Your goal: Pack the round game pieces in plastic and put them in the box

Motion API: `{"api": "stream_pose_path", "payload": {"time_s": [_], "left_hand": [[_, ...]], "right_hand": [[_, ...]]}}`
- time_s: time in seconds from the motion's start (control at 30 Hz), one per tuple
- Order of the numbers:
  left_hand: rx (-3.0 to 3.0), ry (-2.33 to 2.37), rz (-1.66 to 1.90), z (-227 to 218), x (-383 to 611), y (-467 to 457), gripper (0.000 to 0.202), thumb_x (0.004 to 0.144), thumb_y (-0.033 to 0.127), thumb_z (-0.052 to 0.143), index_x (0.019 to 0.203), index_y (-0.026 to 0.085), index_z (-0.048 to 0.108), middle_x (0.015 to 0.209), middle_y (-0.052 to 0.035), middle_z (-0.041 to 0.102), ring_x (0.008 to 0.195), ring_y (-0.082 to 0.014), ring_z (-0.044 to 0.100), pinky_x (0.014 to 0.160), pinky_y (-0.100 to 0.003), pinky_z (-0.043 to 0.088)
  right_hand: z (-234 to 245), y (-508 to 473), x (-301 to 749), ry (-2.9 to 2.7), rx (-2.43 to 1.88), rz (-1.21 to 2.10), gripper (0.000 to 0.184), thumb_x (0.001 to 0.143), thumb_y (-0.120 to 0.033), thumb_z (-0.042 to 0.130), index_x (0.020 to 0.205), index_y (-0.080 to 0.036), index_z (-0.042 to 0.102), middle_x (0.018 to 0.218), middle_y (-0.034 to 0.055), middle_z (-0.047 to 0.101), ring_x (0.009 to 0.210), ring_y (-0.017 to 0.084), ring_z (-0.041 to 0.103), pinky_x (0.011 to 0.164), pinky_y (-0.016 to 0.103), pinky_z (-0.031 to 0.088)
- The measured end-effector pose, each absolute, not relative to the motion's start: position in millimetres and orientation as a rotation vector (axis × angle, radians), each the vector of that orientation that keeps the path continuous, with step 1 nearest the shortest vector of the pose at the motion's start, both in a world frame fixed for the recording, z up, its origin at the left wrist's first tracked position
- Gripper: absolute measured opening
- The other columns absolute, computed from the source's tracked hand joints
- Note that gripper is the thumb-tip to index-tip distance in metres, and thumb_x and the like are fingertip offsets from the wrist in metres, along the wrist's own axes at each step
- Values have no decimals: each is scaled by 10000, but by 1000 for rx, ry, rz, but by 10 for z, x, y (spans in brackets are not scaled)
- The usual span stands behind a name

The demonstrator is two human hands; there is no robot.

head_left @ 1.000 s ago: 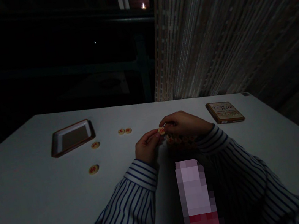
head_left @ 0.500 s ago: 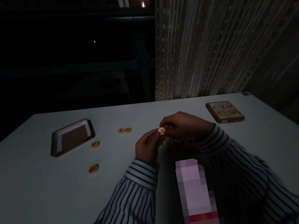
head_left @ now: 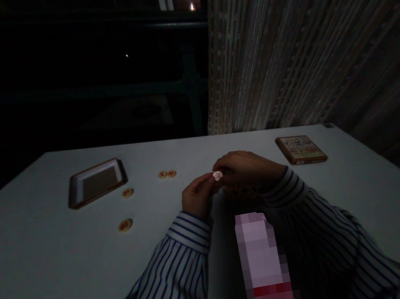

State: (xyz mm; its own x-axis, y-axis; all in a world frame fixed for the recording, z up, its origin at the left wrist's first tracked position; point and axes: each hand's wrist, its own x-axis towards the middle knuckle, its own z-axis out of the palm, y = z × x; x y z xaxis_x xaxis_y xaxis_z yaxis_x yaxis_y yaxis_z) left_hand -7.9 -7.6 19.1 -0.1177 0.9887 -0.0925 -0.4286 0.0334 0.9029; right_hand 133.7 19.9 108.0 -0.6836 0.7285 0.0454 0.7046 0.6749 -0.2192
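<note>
Between the fingertips of both hands is a round, pale Chinese chess piece [head_left: 217,175] with red marking, held up above the table. My left hand [head_left: 196,194] pinches it from the left. My right hand [head_left: 245,168] grips it from the right, its fingers curled and partly in shadow. Beneath my right wrist several more Chinese chess pieces [head_left: 242,192] lie in deep shadow, partly covered by the hand. To the left of my hands, two red-marked pieces [head_left: 167,174] lie side by side on the white table [head_left: 49,258].
An open, shallow box tray [head_left: 72,200] rests at the back left. Near it lie one piece [head_left: 128,193] and, closer to me, another piece [head_left: 125,225]. A flat printed box [head_left: 302,148] sits at the back right. Behind the table hangs a string curtain [head_left: 262,45]; the room is dark.
The piece in my fingers has turned slightly and shifted a little right. My right hand has moved very slightly; the things on the table have stayed put.
</note>
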Motion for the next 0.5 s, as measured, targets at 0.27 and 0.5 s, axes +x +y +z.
{"api": "stream_pose_path", "payload": {"time_s": [0.27,0.5], "left_hand": [[748,999,1435,193,-78,-86,282,526,290,754,747,131,678,668,-40,686,613,-137,620,658,-284,496],[728,1069,1469,184,-85,-64,287,499,288,765,697,111,655,595,-26,661,550,-117,604,599,-261,486]], "right_hand": [[1064,201,1359,-2766,-1209,208,263,840,-351,445,986,-212,613,914,49,661,848,185,570,672,269,350],[1076,243,1428,-2762,-1385,121,291,794,-325,481,1024,-203,610,948,66,663,849,206,587,659,272,363]]}}
